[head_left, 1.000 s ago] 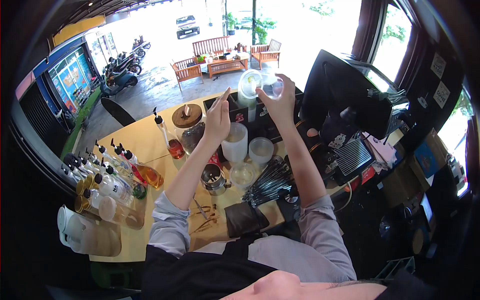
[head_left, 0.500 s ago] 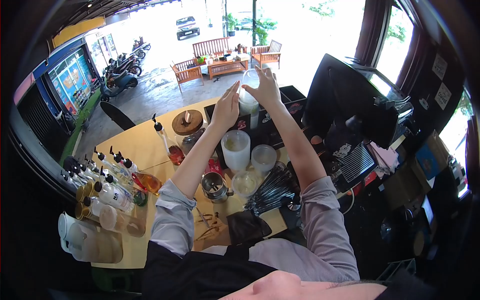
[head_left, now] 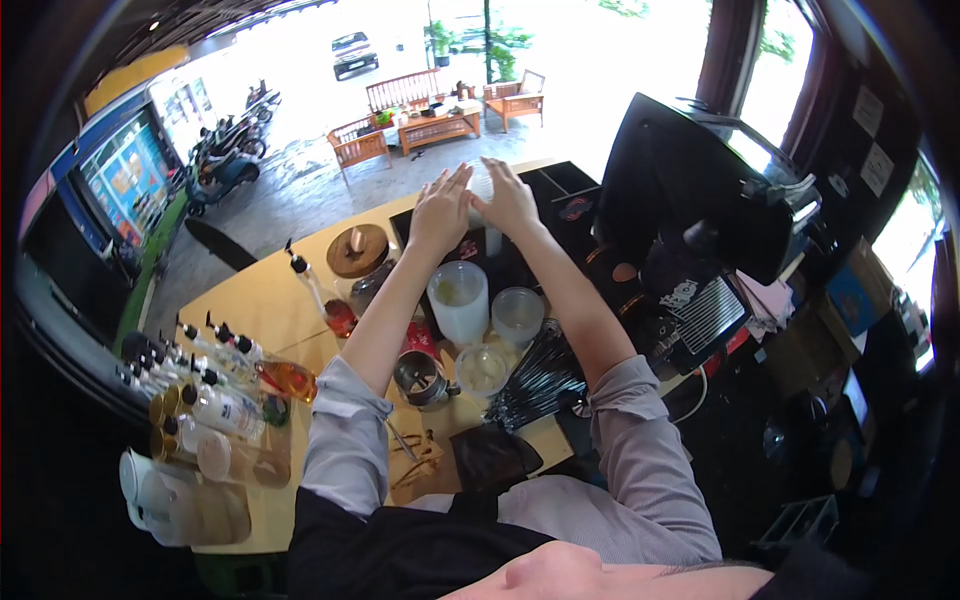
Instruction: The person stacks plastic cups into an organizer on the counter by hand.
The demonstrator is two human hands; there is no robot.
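My left hand (head_left: 441, 212) and my right hand (head_left: 507, 200) come together at the far side of the counter around a clear plastic cup (head_left: 482, 187), possibly a stack of them. The left palm presses its left side with long, straight fingers. On the right, my thumb and fingers wrap round it. Much of the cup is hidden behind the hands. Nearer to me stand a tall white translucent tub (head_left: 460, 308), a smaller tub (head_left: 518, 314) and a low clear container (head_left: 482, 369).
A metal pitcher (head_left: 421, 379) and black-wrapped straws (head_left: 540, 375) lie below my forearms. Pump bottles (head_left: 222, 408) crowd the left, with a wooden-lidded jar (head_left: 357, 251) farther back. A large black monitor (head_left: 690, 190) stands to the right.
Both hands have lowered around the cup. The right hand has come down from its upper rim, and the left now covers more of its side. The camera view has shifted slightly.
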